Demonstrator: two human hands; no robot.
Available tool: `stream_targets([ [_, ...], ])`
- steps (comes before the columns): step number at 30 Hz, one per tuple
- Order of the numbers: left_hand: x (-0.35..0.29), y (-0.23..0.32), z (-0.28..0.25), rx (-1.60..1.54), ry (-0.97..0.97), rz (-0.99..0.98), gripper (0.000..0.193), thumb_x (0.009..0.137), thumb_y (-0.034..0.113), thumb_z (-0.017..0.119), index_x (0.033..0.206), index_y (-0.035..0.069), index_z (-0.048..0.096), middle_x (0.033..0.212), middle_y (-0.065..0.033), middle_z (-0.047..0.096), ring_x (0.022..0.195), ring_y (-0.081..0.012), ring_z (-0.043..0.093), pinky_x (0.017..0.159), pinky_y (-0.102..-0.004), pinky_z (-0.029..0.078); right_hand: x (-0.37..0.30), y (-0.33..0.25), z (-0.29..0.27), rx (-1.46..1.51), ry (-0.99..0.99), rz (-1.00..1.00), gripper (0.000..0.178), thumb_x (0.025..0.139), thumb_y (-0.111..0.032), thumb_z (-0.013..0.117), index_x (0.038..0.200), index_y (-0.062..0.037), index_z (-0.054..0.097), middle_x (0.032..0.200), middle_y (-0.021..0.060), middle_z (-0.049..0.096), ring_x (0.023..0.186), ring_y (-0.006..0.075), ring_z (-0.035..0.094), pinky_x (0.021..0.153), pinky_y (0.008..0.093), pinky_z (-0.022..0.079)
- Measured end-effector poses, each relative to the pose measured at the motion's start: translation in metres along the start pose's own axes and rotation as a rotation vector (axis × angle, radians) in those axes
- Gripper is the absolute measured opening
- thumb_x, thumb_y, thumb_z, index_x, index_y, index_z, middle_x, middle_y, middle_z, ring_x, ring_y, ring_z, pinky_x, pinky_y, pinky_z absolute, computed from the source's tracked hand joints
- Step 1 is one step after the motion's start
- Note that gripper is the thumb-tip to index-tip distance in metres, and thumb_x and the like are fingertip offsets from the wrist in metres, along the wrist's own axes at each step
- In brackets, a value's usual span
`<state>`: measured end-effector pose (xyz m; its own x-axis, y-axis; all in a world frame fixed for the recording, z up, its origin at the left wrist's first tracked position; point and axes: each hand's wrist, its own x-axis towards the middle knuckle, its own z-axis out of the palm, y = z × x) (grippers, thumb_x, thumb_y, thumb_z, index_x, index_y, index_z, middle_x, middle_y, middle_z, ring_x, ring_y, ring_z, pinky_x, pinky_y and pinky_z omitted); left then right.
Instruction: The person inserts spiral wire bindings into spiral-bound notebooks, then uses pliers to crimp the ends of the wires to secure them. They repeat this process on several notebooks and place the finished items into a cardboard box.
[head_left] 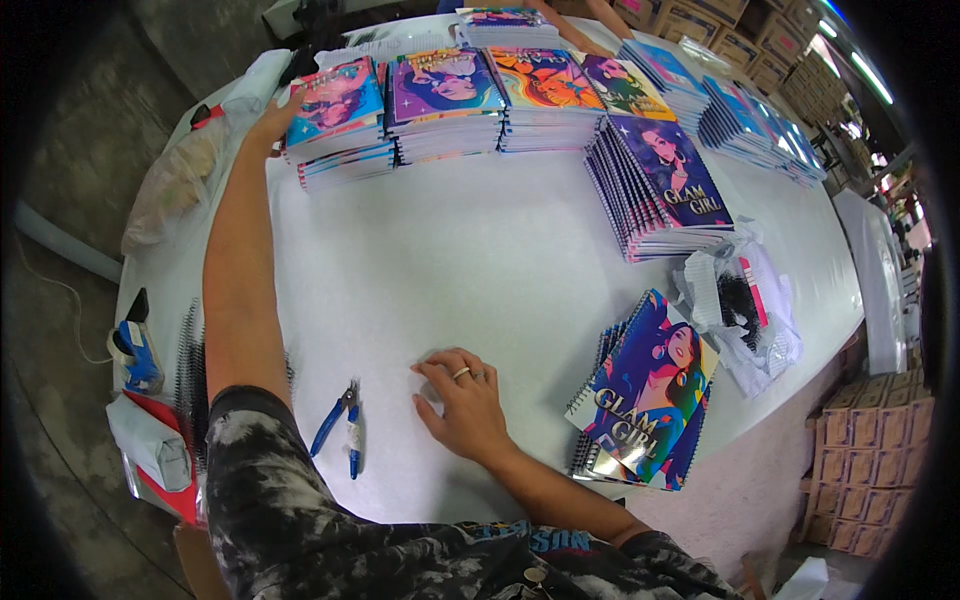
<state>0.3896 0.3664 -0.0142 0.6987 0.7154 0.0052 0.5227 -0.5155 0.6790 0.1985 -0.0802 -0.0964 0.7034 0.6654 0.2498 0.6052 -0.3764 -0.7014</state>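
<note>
My left arm stretches to the far left, where my left hand (273, 124) grips the left edge of a pink and blue spiral notebook (338, 98) on top of a stack. Its fingers lie over the cover; whether several notebooks are in its grasp I cannot make out. On the white table (420, 255) rests my right hand (462, 402), palm down, fingers loosely apart and holding nothing. A pair of blue-handled cutting pliers (348, 405) lies to its left. To its right sits a small pile of spiral notebooks with a multicoloured cover (648, 395).
Further notebook stacks, purple (445, 95), orange (545, 85) and dark violet (670, 175), line the far side. A crumpled white wrapper (745, 310) holds black coils. Tape (140, 352) and black spiral wires (188, 370) lie left. Another person's arm (570, 28) shows at the far edge.
</note>
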Motion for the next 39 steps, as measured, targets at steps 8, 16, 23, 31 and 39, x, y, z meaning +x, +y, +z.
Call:
stream_targets([
  [8,0.011,-0.016,0.018,0.142,-0.083,0.402,0.066,0.084,0.039,0.052,0.139,0.012,0.03,0.137,-0.0197,0.039,0.123,-0.0339,0.041,0.101,-0.0383,0.032,-0.006,0.001,-0.002,0.019,0.004,-0.009,0.031,0.076,-0.019,0.064,0.105,-0.0123,0.057,0.109,0.0049,0.052,0.111,0.0235,0.045,0.09,0.0403,0.031],
  [16,-0.144,0.074,0.049,-0.17,0.5,0.65,0.051,0.086,0.034,0.053,0.126,0.002,0.047,0.125,-0.0184,0.049,0.119,-0.0306,0.044,0.096,-0.0403,0.036,-0.009,0.008,0.004,0.19,0.118,-0.041,0.022,0.078,-0.02,0.063,0.097,-0.0099,0.06,0.094,0.008,0.059,0.098,0.0253,0.052,0.086,0.0394,0.036],
  [23,-0.362,0.082,0.129,-0.519,-0.682,0.035,0.073,0.086,0.053,0.046,0.135,0.001,0.033,0.13,-0.0175,0.046,0.122,-0.028,0.041,0.102,-0.0424,0.031,-0.117,-0.011,-0.132,0.571,0.383,-0.175,0.009,0.083,-0.006,0.057,0.09,-0.001,0.06,0.087,0.0099,0.062,0.084,0.0164,0.059,0.076,0.0291,0.047],
  [31,-0.489,0.132,0.223,-0.362,-0.581,0.365,0.07,0.075,0.031,0.064,0.124,-0.011,0.038,0.115,-0.0235,0.054,0.109,-0.0309,0.052,0.094,-0.0363,0.039,-0.174,0.128,-0.221,0.967,0.547,0.695,0.052,0.085,-0.025,0.057,0.126,0.0031,0.041,0.115,0.0143,0.055,0.104,0.0202,0.054,0.088,0.0315,0.043],
  [39,-0.507,0.122,0.169,-0.602,-0.823,-0.288,0.069,0.076,0.029,0.068,0.121,-0.014,0.038,0.109,-0.0222,0.057,0.095,-0.0251,0.06,0.083,-0.0338,0.048,-0.19,0.098,-0.211,1.28,0.269,0.616,0.054,0.073,0.003,0.059,0.123,0.0058,0.038,0.105,0.0155,0.058,0.089,0.0223,0.061,0.077,0.0342,0.052],
])
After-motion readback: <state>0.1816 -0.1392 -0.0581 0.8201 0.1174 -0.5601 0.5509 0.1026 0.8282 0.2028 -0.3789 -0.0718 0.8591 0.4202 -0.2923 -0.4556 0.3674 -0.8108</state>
